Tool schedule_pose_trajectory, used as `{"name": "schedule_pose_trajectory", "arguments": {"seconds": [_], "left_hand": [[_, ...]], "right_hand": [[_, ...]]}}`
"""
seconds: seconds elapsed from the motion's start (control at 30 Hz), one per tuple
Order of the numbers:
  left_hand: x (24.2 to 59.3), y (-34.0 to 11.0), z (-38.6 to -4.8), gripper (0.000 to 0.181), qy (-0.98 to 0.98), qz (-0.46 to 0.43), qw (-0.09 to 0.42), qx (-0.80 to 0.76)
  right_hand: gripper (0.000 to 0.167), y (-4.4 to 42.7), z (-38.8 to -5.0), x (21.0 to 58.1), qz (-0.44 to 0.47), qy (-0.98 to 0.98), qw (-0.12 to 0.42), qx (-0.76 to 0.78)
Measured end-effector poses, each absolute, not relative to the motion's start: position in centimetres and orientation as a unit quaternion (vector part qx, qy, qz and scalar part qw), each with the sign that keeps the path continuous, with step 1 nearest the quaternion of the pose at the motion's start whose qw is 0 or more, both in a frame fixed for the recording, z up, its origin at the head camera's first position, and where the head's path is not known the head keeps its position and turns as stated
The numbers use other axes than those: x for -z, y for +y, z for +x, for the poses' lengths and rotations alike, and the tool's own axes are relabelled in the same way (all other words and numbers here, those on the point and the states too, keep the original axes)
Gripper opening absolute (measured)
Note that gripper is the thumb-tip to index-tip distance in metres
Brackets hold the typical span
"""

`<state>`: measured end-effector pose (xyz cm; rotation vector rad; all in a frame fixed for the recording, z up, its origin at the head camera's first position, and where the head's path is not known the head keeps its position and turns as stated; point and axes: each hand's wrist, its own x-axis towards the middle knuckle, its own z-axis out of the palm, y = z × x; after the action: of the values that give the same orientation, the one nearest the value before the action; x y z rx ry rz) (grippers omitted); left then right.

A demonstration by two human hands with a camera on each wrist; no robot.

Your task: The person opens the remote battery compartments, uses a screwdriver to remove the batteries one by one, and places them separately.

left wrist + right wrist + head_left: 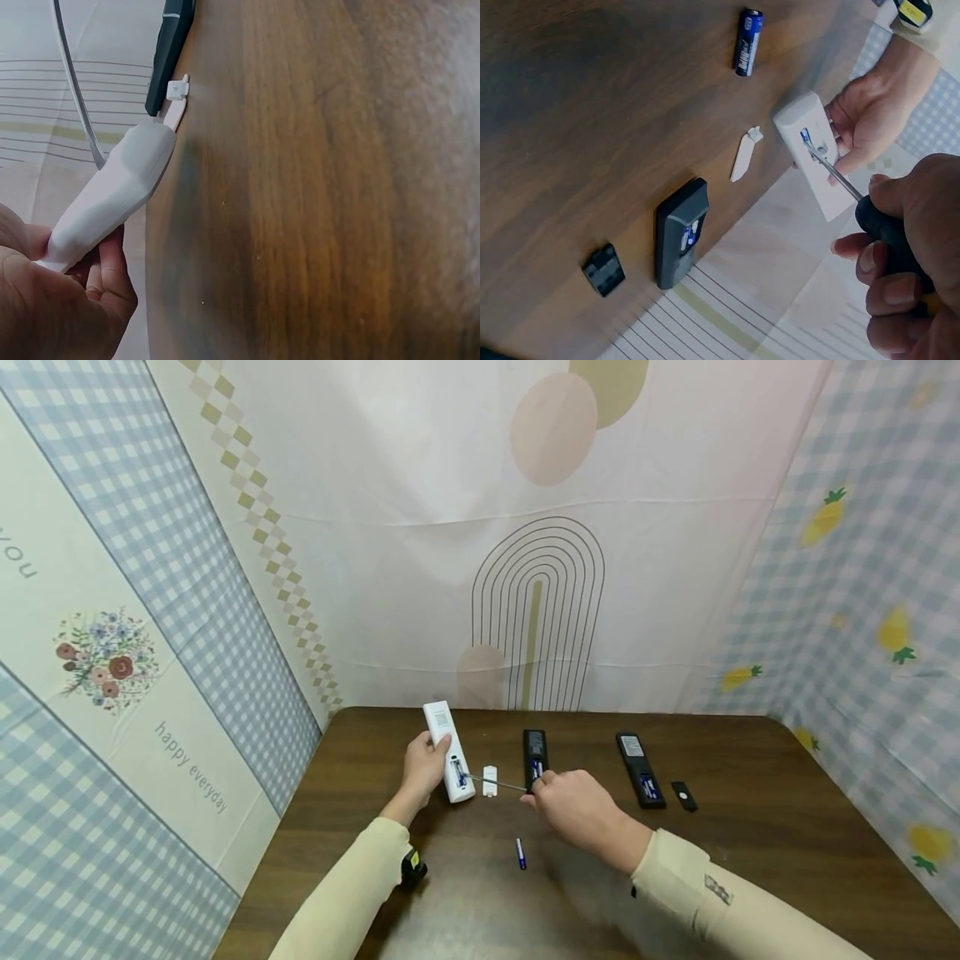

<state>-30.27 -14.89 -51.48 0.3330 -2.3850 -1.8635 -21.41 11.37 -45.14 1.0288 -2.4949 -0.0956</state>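
My left hand (424,767) grips a white remote (442,727) by its side, tilted above the table, its battery compartment facing me with a battery inside. In my right hand (577,806) is a screwdriver (498,784) with a dark handle; its metal tip reaches into that compartment at the battery. The right wrist view shows my fingers curled round the handle (885,232). A white battery cover (490,781) lies just right of the remote. In the left wrist view my left hand (67,292) pinches the end of the white remote (112,195).
A loose blue and white battery (521,853) lies nearer on the table (450,910). One black remote (536,745) stands behind my right hand; another black remote (636,764) and a small black cover (684,796) lie to the right. A black cover (604,269) shows in the right wrist view.
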Motion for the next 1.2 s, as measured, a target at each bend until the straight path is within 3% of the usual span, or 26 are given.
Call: {"name": "schedule_pose_trajectory", "arguments": {"seconds": [0.2,0.3,0.37,0.57,0.67,0.87,1.07,1.2], "left_hand": [[51.9,-15.1,-30.5,0.038,-0.778,0.107,0.053,0.617],[52.1,-15.1,-30.7,0.037,-0.779,0.108,0.056,0.616],[52.2,-15.2,-30.7,0.037,-0.781,0.108,0.058,0.612],[52.1,-15.1,-30.6,0.036,-0.781,0.107,0.058,0.612],[52.1,-15.1,-30.6,0.037,-0.778,0.104,0.056,0.617],[52.0,-15.1,-30.5,0.038,-0.78,0.109,0.048,0.614],[52.2,-15.1,-30.5,0.04,-0.781,0.108,0.043,0.613],[52.3,-15.0,-30.6,0.039,-0.782,0.106,0.047,0.613]], "right_hand": [[0.046,11.9,-22.3,45.0,0.307,-0.941,0.104,-0.095],[0.048,12.1,-22.6,45.2,0.288,-0.946,0.083,-0.123],[0.046,12.1,-22.6,45.4,0.293,-0.945,0.096,-0.111],[0.036,11.8,-22.5,45.8,0.366,-0.907,0.21,-0.005],[0.035,11.7,-22.4,45.8,0.385,-0.893,0.232,0.016],[0.038,11.8,-22.6,45.6,0.388,-0.892,0.231,0.023],[0.037,12.1,-22.8,45.5,0.375,-0.908,0.186,-0.014],[0.035,12.2,-22.9,45.5,0.388,-0.899,0.203,0.01]]}}
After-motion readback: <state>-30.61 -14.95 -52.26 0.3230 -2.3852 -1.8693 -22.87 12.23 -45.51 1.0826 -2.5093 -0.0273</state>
